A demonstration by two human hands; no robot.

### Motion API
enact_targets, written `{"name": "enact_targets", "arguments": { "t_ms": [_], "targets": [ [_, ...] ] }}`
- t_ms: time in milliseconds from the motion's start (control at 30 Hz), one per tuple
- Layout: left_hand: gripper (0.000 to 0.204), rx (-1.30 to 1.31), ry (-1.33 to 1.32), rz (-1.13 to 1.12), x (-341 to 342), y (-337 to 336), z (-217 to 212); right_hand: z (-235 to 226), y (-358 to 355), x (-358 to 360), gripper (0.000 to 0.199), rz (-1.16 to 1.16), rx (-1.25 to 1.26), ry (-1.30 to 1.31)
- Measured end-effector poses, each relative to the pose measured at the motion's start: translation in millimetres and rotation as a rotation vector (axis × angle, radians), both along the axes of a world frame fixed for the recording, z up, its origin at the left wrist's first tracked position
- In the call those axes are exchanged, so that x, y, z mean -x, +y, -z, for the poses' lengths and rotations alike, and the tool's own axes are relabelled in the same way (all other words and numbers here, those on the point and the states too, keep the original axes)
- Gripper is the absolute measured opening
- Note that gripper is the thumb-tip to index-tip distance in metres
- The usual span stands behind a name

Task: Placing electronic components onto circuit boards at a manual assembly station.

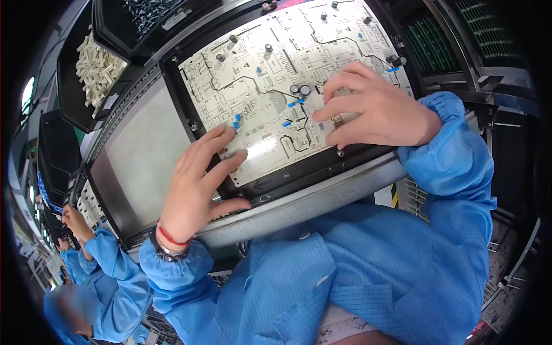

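A white circuit board (pixel 253 144) lies in a black frame (pixel 270 190) in front of me, with several blue parts and dark round capacitors (pixel 268 48) standing on it. My left hand (pixel 195 178) is at the board's lower left corner, fingers stretched out and apart, the tips by its left edge near a blue part (pixel 236 118). Over the right part of the board is my right hand (pixel 374 112), its fingers spread and bent down toward the surface. It hides the parts beneath it. Two capacitors (pixel 301 89) stand just left of its fingers.
A black bin of cream-coloured parts (pixel 95 69) stands at the upper left, beside another bin of small dark metal parts (pixel 152 17). A metal rail (pixel 310 198) runs along my side. At the lower left another person in a blue sleeve (pixel 118 259) works. Green boards (pixel 428 46) stand racked upper right.
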State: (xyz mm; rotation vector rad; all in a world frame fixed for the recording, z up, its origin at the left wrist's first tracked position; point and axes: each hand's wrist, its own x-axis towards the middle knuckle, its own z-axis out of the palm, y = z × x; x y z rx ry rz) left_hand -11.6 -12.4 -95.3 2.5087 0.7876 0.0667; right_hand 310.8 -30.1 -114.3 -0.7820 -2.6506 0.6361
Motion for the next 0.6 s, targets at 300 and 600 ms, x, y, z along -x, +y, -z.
{"name": "enact_targets", "arguments": {
  "t_ms": [300,600],
  "targets": [
    [0.062,-0.182,-0.039,0.191,0.1,26.5,4.2,-35.8,-8.3,-97.5,0.040,0.246,0.003,0.125],
    [0.062,-0.310,-0.041,0.388,-9.5,46.9,-1.5,-3.5,-23.8,-107.6,0.050,0.313,0.178,-0.058]
  ]
}}
